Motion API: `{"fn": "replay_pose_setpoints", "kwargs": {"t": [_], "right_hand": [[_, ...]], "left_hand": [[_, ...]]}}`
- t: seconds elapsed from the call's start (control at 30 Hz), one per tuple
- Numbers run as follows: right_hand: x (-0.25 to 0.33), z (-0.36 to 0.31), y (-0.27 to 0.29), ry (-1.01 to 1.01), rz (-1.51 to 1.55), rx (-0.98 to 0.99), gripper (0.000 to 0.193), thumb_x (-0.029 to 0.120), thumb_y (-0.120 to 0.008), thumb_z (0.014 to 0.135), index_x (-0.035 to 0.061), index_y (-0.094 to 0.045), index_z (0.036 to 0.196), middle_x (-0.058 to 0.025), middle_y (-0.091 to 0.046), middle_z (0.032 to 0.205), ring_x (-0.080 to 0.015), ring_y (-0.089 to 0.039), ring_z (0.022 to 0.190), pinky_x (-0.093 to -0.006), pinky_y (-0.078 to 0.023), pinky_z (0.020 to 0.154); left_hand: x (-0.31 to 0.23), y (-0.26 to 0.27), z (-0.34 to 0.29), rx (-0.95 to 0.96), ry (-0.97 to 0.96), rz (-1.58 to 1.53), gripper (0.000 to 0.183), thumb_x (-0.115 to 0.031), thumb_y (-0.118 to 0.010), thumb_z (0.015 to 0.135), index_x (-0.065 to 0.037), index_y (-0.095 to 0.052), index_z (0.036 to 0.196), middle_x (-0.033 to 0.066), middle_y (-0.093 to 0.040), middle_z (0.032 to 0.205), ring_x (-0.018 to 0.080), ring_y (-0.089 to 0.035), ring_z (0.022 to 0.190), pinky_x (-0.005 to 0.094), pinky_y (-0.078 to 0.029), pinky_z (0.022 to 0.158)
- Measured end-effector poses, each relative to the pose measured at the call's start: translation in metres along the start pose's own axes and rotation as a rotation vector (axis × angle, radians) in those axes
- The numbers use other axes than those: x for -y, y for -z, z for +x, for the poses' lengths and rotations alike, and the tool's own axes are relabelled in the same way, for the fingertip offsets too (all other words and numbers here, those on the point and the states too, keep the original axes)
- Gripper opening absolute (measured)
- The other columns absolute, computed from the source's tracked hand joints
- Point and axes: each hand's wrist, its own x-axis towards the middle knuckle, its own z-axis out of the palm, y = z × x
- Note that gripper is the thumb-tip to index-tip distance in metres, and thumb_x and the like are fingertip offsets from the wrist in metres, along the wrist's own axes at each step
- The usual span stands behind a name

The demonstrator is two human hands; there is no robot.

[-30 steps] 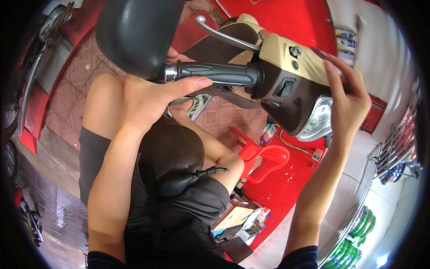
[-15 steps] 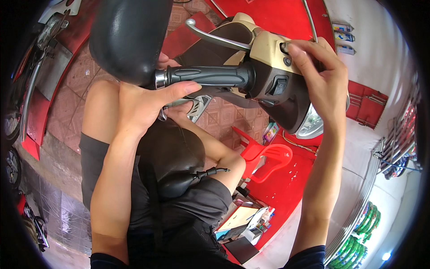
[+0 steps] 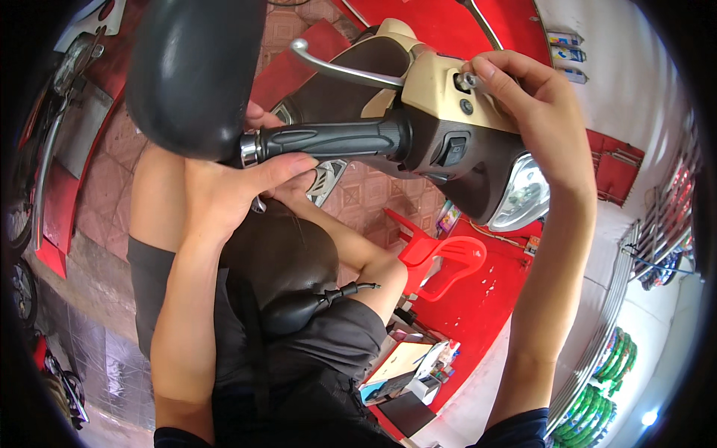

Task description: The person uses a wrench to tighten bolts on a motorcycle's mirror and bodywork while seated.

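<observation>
My left hand (image 3: 220, 194) is closed round the outer end of a black handlebar grip (image 3: 336, 142) on a cream-and-brown scooter handlebar cover (image 3: 429, 93). Its thumb lies along the grip; the other fingers are partly hidden behind. My right hand (image 3: 534, 97) pinches a small silver bolt-like piece (image 3: 469, 80) at the hole in the cover's top; its full shape is hidden. Below that hole sit a round button and a black rocker switch (image 3: 453, 149). A silver lever (image 3: 347, 72) runs over the grip. Close above my left hand is a large black rounded shell (image 3: 196, 78).
A black mirror-like part with a stem (image 3: 291, 311) rests on my lap, beside a dark rounded seat (image 3: 280, 254). The headlight (image 3: 520, 196) is below my right hand. A red plastic chair (image 3: 448, 257) stands beyond, and a thin metal rod (image 3: 482, 24) rises behind my right fingers.
The handlebar and black shell have shifted slightly left in view. My right fingertips have moved off the hole's far side, and the silver piece now shows at the hole.
</observation>
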Motion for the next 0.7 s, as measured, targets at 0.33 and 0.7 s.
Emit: {"fn": "replay_pose_setpoints", "kwargs": {"t": [0.33,0.7], "right_hand": [[-0.008,-0.048,0.001,0.112,0.162,-0.526,0.035,0.012,-0.048,0.101,0.0048,-0.050,0.135,-0.0024,-0.058,0.065,-0.0016,-0.042,0.046,-0.0192,-0.031,0.043],[-0.039,-0.045,-0.011,0.250,0.394,-0.773,0.044,0.013,-0.040,0.103,-0.0036,-0.031,0.143,-0.0068,-0.051,0.061,-0.0059,-0.037,0.032,-0.0190,-0.027,0.032]], "left_hand": [[0.002,0.007,-0.005,0.051,0.026,0.081,0.066,-0.001,-0.089,0.062,-0.002,-0.049,0.115,0.0102,-0.061,0.097,0.0179,-0.063,0.090,0.0296,-0.053,0.080],[0.017,0.013,-0.017,-0.023,0.125,0.002,0.081,-0.014,-0.094,0.054,-0.005,-0.041,0.114,0.0053,-0.055,0.093,0.0110,-0.054,0.085,0.0242,-0.046,0.074]]}}
